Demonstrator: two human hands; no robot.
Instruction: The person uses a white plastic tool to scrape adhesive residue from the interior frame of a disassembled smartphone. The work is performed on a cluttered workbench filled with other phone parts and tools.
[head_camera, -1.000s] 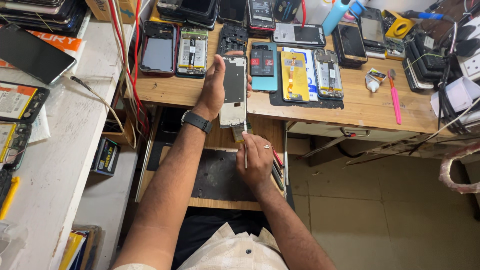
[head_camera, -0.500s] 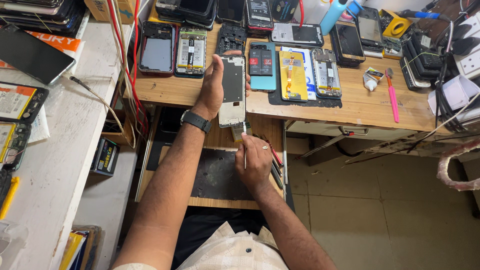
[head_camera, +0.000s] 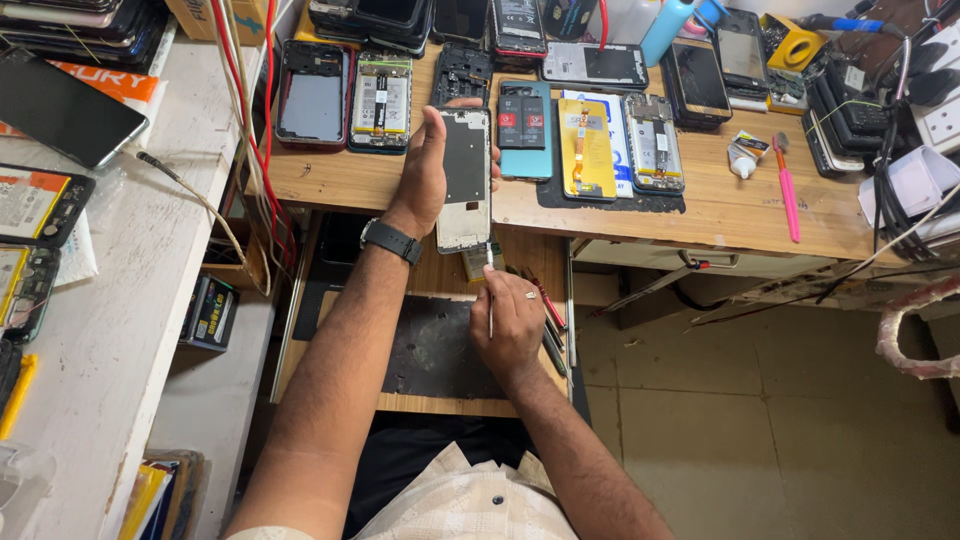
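Left hand (head_camera: 425, 170) grip closed round an opened phone frame (head_camera: 465, 180), right hand (head_camera: 510, 320) pinching a thin tool (head_camera: 489, 290), perhaps tweezers.

Both forearms are bare. A dark watch (head_camera: 391, 240) — black band, broad and matte — wraps the wrist below the left hand (head_camera: 425, 170). The right hand (head_camera: 510, 320) wears a ring (head_camera: 529, 295) on one finger. At the bottom edge sits a pale checked shirt (head_camera: 470, 505) — cream with faint lines — above dark trousers (head_camera: 400, 450).
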